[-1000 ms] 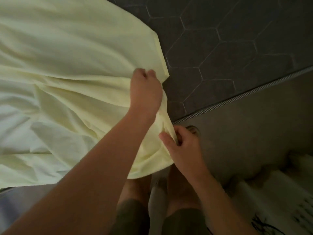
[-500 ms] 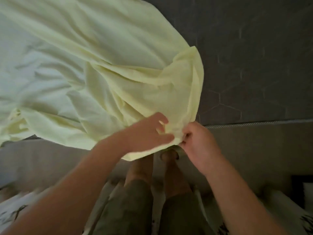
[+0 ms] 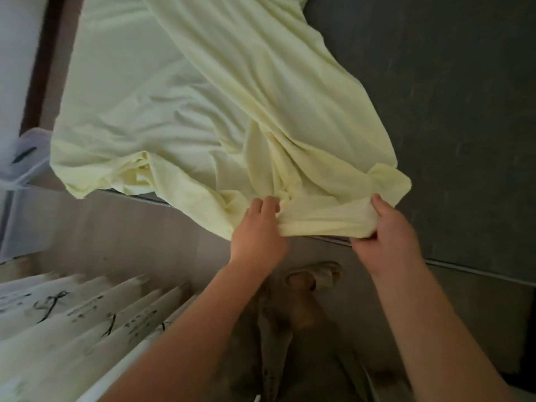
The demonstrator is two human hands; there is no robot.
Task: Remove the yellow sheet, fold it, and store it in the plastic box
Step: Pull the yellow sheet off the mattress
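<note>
Yellow sheet [image 3: 203,111] runs off the top of the frame, so its far end is unseen. Its near edge hangs over the piped rim of the dark grey bed [image 3: 449,111], centre to lower right. Thin, matte, soft cloth, heavily creased, with a bunched lump at mid left and a rolled band of hem stretched between the two hands.

Left hand [image 3: 256,236] grips the left end of that band; its fingers [image 3: 268,204] curl into the folds, tips buried in cloth. Right hand [image 3: 388,233] pinches the right end, thumb on top and the other fingers tucked under, mostly hidden.

Plastic box [image 3: 27,158] is at the left edge of the frame, translucent with rounded corners, cut off by the border and partly covered by the sheet; its contents are unreadable.

Lower left: pale pleated fabric [image 3: 72,314] with dark marks, blurred. Bottom centre: a foot in a sandal [image 3: 313,280], dim and smeared.
</note>
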